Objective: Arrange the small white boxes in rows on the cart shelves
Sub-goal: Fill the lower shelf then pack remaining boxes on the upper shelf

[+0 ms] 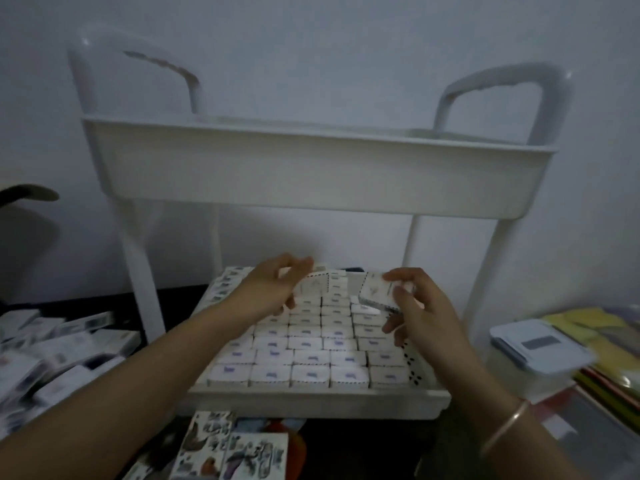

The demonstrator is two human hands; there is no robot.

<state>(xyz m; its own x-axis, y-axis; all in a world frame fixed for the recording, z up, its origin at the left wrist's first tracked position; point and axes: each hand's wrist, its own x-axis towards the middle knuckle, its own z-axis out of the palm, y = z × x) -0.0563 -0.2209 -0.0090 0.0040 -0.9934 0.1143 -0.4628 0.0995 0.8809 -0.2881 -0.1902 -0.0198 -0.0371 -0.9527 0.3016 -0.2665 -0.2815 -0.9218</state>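
- The white cart (550, 98) stood against a pale wall, with its upper tray (311, 174) above the lower shelf (311, 398).
- Rows of small white boxes (311, 355) covered the lower shelf from its front edge back toward its rear edge, packed side by side.
- The right hand (422, 313) hovered over the shelf's back right corner. Its grip pinched one small white box (377, 294) between thumb and fingertips, tilted and lifted clear of the rows.
- The left hand (266, 292) reached over the back left part of the shelf with its fingers curved above the rear boxes. Blur hid whether its grip held anything.
- A thin bangle (509, 427) circled the right wrist.
- A loose heap of boxes (62, 348) lay beside the cart's left edge, apart from the shelf.
- A lidded plastic container (540, 348) sat near the shelf's right edge, with yellow sheets (595, 327) behind it.
- Printed packets (235, 448) lay just below the shelf's front edge.
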